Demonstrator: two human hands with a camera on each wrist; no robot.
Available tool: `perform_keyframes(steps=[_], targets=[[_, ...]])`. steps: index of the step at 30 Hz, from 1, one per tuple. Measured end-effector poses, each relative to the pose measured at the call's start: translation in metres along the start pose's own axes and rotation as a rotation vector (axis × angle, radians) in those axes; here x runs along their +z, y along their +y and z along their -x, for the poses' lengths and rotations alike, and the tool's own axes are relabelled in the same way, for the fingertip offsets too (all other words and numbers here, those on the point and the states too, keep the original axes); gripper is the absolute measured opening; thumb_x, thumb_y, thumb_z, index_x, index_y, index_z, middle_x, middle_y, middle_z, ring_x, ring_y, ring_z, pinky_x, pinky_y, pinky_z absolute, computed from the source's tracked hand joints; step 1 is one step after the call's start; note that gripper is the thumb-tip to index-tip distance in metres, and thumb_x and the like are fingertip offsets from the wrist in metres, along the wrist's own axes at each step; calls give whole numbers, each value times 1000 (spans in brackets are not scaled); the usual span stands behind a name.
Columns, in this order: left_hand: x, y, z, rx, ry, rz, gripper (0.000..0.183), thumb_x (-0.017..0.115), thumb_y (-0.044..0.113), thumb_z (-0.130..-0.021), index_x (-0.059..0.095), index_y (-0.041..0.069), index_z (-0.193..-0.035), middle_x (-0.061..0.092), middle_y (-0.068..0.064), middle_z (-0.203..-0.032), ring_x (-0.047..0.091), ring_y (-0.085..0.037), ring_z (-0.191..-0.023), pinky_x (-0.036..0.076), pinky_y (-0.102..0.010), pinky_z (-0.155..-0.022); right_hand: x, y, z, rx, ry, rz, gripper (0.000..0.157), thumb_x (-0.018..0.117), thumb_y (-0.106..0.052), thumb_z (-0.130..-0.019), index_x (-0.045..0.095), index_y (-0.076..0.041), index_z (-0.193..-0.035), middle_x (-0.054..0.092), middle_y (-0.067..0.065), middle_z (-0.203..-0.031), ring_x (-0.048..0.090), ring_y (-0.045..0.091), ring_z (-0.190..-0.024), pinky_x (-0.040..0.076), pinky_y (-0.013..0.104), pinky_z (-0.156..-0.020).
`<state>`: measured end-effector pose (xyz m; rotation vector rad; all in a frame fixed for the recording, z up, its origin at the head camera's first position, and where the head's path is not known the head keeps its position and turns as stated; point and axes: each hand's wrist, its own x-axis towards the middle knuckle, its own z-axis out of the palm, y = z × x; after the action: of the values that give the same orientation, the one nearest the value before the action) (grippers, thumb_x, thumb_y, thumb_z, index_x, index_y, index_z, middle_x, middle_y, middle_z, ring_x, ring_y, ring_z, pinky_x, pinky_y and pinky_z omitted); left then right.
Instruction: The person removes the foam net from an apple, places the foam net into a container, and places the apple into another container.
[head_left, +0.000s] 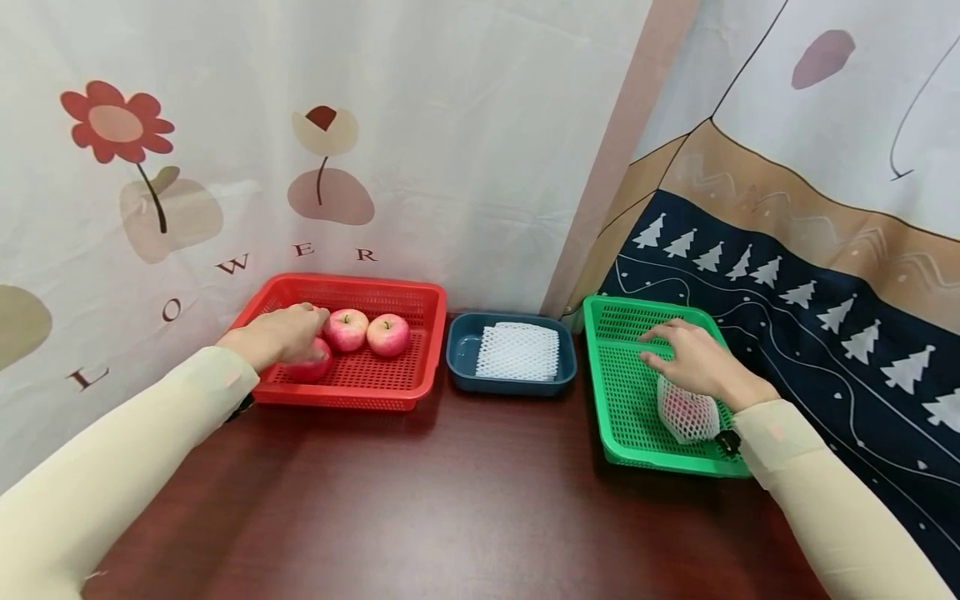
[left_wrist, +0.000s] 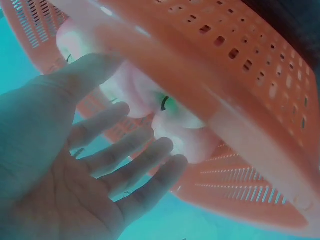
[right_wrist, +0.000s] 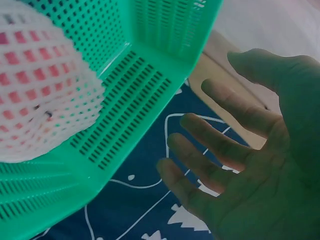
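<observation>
My left hand [head_left: 279, 335] reaches over the left side of a red plastic basket [head_left: 375, 393]. Just under it is a red apple [head_left: 311, 365], partly hidden by the hand. Two more apples, a pinkish one [head_left: 347, 330] and another [head_left: 388, 335], sit to its right. In the left wrist view the fingers [left_wrist: 145, 155] are spread and slightly bent close to the apples, not wrapped round any. My right hand [head_left: 693, 360] hovers over a green basket [head_left: 618, 392], its fingers apart and holding nothing. Below its palm lies an apple in a white foam net [head_left: 686, 414].
Between the baskets stands a dark blue tray [head_left: 512, 387] holding a stack of white foam nets [head_left: 517, 352]. All three containers rest on a dark red-brown table [head_left: 487, 500], against a printed curtain [head_left: 480, 150] at the back. Patterned cloth [head_left: 795, 333] hangs on the right.
</observation>
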<state>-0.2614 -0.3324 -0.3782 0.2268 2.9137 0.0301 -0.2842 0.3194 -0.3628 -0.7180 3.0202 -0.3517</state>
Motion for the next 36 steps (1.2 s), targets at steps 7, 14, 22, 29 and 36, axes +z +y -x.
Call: perform_keyframes(steps=[7, 14, 22, 29, 36], targets=[[-6, 2, 10, 20, 68, 5, 64, 85, 30, -102, 66, -5, -152, 69, -35, -144, 67, -55, -135, 57, -78, -114, 2, 12, 3, 24, -13, -5, 44, 74, -28, -115, 74, 1, -148, 65, 38, -157, 56, 63, -150, 47, 82, -123], [-9, 12, 22, 50, 140, 8, 58, 84, 29, -104, 69, -4, -149, 70, -34, -143, 71, -52, -131, 60, -75, -113, 2, 19, 4, 52, -53, -15, 48, 74, -30, -115, 71, 2, -151, 62, 41, -160, 51, 66, -154, 44, 83, -126], [-8, 23, 33, 104, 263, 28, 45, 85, 24, -103, 75, 1, -141, 76, -24, -129, 76, -38, -110, 68, -67, -101, 3, 26, 5, 79, -85, -6, 53, 76, -31, -114, 69, 5, -152, 63, 41, -159, 52, 69, -151, 47, 84, -121], [-11, 43, 45, 142, 387, 47, 37, 79, 24, -106, 79, 5, -137, 77, -22, -132, 77, -42, -118, 69, -68, -97, 2, 30, 10, 146, -141, -6, 65, 75, -35, -114, 59, 9, -160, 56, 46, -160, 49, 70, -149, 48, 85, -118], [-7, 66, 55, 219, 501, 42, 25, 78, 23, -106, 82, 8, -126, 81, -17, -124, 79, -38, -110, 68, -62, -95, 4, 32, 12, 182, -203, -34, 76, 75, -38, -114, 49, 12, -165, 51, 50, -161, 47, 71, -149, 49, 83, -116]])
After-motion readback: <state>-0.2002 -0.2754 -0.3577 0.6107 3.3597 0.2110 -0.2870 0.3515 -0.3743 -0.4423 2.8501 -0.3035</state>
